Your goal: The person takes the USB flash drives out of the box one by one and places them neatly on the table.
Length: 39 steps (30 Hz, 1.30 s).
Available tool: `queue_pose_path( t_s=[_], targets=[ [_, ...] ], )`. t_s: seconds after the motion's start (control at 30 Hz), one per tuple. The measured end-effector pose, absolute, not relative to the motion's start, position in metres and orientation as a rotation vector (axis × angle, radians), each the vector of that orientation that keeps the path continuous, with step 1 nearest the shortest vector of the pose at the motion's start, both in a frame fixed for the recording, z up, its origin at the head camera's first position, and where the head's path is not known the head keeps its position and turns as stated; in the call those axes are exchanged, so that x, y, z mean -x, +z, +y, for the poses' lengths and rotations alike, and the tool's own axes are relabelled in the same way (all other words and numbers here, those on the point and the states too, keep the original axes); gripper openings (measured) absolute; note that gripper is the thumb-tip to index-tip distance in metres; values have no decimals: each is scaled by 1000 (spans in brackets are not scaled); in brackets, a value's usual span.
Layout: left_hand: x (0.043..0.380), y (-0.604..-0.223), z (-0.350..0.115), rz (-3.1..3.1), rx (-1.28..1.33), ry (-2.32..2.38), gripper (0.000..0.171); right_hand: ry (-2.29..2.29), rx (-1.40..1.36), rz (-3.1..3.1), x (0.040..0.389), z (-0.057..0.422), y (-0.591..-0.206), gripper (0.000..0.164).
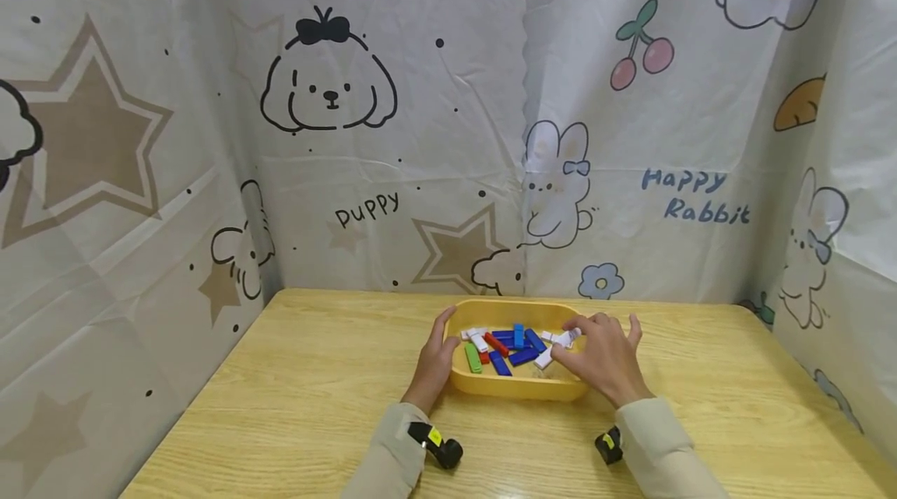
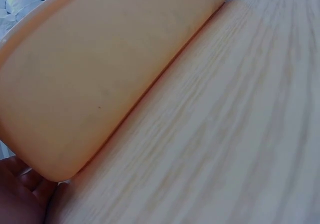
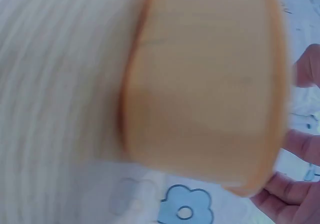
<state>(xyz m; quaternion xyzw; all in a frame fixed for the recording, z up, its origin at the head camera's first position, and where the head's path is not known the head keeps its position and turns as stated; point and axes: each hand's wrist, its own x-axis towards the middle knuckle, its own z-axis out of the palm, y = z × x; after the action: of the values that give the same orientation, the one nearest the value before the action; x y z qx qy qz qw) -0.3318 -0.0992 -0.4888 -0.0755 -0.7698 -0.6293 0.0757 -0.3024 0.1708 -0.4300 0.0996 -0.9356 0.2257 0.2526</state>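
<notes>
A yellow plastic basin (image 1: 515, 388) sits on the table and holds several small, elongated plastic pieces. Blue pieces (image 1: 524, 356) fill its middle, with a red piece (image 1: 496, 344) and a green piece (image 1: 473, 358) to their left. White pieces (image 1: 543, 359) lie at both ends. My left hand (image 1: 436, 363) grips the basin's left end, thumb at the rim and fingers along the outside. Over the right end, my right hand (image 1: 608, 355) reaches in with thumb and index finger apart, close to the white pieces. In the right wrist view its fingers (image 3: 302, 146) overlap the rim.
The wooden table (image 1: 301, 398) extends around the basin. Printed curtains (image 1: 392, 172) stand behind the table and along both sides. Black wrist cameras (image 1: 445, 451) are strapped at both cuffs.
</notes>
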Motion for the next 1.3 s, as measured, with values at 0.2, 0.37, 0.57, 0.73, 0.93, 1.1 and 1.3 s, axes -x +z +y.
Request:
queue_pose_path(
  t_s=[0.2,0.37,0.57,0.73,0.93,1.1,1.3],
  targets=[
    [333,-487,-99,-2330,237,-1912,53,665,-292,-2525,290,168,-420,26],
    [332,-487,-98,-2337,216,-1882,51,681,-332,-2517,279,164,-417,24],
    [323,-477,-97,-2322,237,-1870,49,664,-447,-2513,267,159,-410,25],
    [304,-449,-97,-2364,270,-1841,50,644,-532,-2536,260,154,-406,24],
    [324,-473,-100,-2364,240,-1867,51,612,-666,-2555,250,141,-401,21],
    [333,-487,-100,-2338,232,-1897,50,595,-786,-2580,238,132,-396,22],
    [332,-488,-100,-2327,223,-1892,49,517,-899,-2575,229,125,-393,22]
  ],
)
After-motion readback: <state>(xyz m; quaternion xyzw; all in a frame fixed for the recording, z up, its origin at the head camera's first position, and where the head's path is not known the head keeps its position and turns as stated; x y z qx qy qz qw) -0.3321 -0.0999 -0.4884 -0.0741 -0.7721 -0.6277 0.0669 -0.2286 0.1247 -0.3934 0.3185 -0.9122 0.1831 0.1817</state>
